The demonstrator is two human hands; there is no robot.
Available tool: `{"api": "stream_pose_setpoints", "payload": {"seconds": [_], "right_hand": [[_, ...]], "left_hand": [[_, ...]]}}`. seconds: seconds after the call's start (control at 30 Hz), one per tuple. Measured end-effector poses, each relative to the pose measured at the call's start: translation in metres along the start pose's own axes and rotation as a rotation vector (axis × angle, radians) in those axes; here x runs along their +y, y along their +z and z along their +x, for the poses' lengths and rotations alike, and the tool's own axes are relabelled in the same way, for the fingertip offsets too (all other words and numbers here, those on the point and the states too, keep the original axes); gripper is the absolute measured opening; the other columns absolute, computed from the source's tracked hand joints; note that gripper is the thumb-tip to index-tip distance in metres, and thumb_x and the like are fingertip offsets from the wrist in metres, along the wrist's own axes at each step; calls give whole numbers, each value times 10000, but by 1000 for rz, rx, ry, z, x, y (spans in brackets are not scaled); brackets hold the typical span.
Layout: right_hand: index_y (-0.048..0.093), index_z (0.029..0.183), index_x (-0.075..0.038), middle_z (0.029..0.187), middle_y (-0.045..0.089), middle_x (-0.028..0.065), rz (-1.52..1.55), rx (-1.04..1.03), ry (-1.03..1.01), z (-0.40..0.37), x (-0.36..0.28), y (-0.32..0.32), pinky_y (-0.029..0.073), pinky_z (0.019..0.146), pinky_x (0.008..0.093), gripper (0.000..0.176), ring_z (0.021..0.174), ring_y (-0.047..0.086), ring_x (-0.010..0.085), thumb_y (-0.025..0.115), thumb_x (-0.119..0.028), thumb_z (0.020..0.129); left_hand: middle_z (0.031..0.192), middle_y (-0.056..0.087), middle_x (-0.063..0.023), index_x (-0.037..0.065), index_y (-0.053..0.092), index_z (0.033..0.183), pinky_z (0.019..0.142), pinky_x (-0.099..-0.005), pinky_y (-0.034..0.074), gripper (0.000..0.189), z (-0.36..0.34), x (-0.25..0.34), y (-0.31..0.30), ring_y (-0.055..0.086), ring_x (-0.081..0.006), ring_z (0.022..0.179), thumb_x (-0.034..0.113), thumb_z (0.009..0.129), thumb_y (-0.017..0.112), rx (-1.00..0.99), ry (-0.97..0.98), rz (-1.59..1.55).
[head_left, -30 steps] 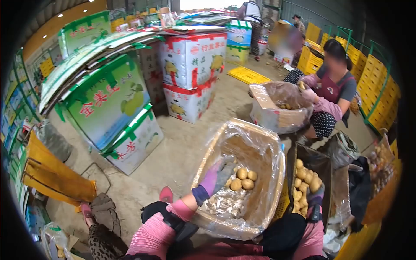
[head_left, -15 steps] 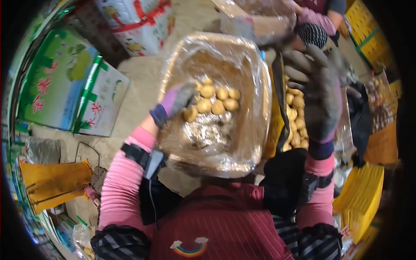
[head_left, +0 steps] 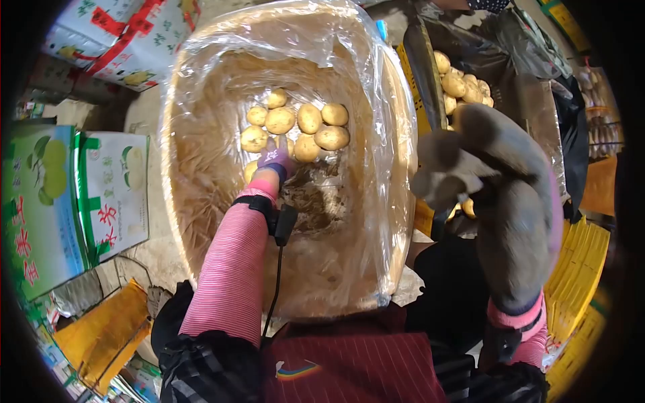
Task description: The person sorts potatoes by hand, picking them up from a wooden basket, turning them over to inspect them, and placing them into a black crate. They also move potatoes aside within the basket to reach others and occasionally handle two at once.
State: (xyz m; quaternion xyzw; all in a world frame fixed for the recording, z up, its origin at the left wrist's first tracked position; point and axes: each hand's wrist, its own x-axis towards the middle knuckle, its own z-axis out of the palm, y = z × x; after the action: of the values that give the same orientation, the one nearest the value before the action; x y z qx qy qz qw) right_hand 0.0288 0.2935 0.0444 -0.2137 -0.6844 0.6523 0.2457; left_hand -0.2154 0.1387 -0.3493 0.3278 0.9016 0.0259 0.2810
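My left hand, in a purple-grey glove, reaches into a box lined with clear plastic. Its fingers stretch forward and touch a small cluster of potatoes on the bottom. Close to the camera, my right hand is raised in a grey glove, somewhat blurred. Its fingers are bent and spread apart, and no object shows in them. Behind that hand, a second, dark-lined container holds more potatoes, partly hidden by the glove.
Green-and-white printed cartons stand at the left, with red-and-white cartons behind them. An orange bag lies at lower left. Yellow folded sheets or crates are stacked at the right. Bagged produce stands farther right.
The view has shifted, and the plastic-lined box appears larger and nearer. My right hand has come closer to the camera, with its fingers bending. My left hand stays by the potatoes in the box.
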Motion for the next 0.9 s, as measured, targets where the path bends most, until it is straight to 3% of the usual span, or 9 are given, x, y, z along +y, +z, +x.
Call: {"api": "stream_pose_setpoints", "payload": {"seconds": [0.1,0.23,0.3,0.37,0.43,0.57,0.63,0.67,0.9], "right_hand": [[512,1386,-7,1073,692,268,83,278,229,-3,3,-10,623,725,361,491,891,731,317,428,-361,1056],[496,1365,62,1080,690,259,-22,23,5,3,13,-6,625,791,421,770,945,722,334,592,-574,942],[485,1361,88,1117,679,253,45,109,240,0,-11,3,614,834,434,904,997,708,325,635,-659,873],[479,1373,81,1158,664,243,-190,-63,132,1,-6,-10,586,897,416,887,1051,689,310,628,-647,888],[491,1369,75,1192,653,231,-70,-117,108,-3,-1,-12,556,933,391,793,1078,673,286,610,-579,937],[508,1380,36,1274,633,122,-109,-374,-84,0,11,-20,502,992,338,366,1166,620,194,532,-33,1022],[554,1344,3,1183,686,138,-96,-303,-33,3,25,-16,522,891,294,416,1014,655,149,658,-99,954],[467,1442,-13,1361,582,111,-246,-391,103,4,13,-23,455,1044,319,509,1239,570,173,633,-79,965],[357,1510,-48,1490,458,198,-521,-347,-339,-5,45,-14,381,1122,413,834,1388,448,309,789,-216,817]], "left_hand": [[1466,432,-279,85,378,1477,980,-479,499,894,-1,20,11,602,-477,1142,412,745,776,212,-101,195],[1306,561,-206,116,461,1434,904,-474,525,748,2,17,-12,650,-400,1071,297,770,754,187,-44,248],[1323,564,-222,82,495,1398,932,-459,520,711,-5,7,-27,651,-413,1066,295,770,753,35,43,143],[1323,571,-250,50,489,1386,971,-435,510,703,-11,3,-44,631,-411,1118,288,777,747,-113,-59,-146],[1279,605,-187,16,471,1397,968,-378,524,627,-29,4,-63,643,-335,1118,192,837,693,-195,-77,-1137],[1354,547,-185,37,375,1475,1017,-462,530,653,-85,52,-136,616,-350,1173,99,872,618,-541,217,-1955],[1386,529,-191,42,357,1487,1016,-496,528,657,-102,71,-167,594,-368,1213,102,880,603,-530,333,-1884],[1417,510,-197,47,340,1499,1015,-530,526,661,-111,82,-183,572,-386,1252,105,888,587,-529,423,-1815],[1485,448,-232,17,304,1522,1053,-538,496,589,-201,130,-209,524,-376,1318,294,1023,449,-685,509,-2025]]}}
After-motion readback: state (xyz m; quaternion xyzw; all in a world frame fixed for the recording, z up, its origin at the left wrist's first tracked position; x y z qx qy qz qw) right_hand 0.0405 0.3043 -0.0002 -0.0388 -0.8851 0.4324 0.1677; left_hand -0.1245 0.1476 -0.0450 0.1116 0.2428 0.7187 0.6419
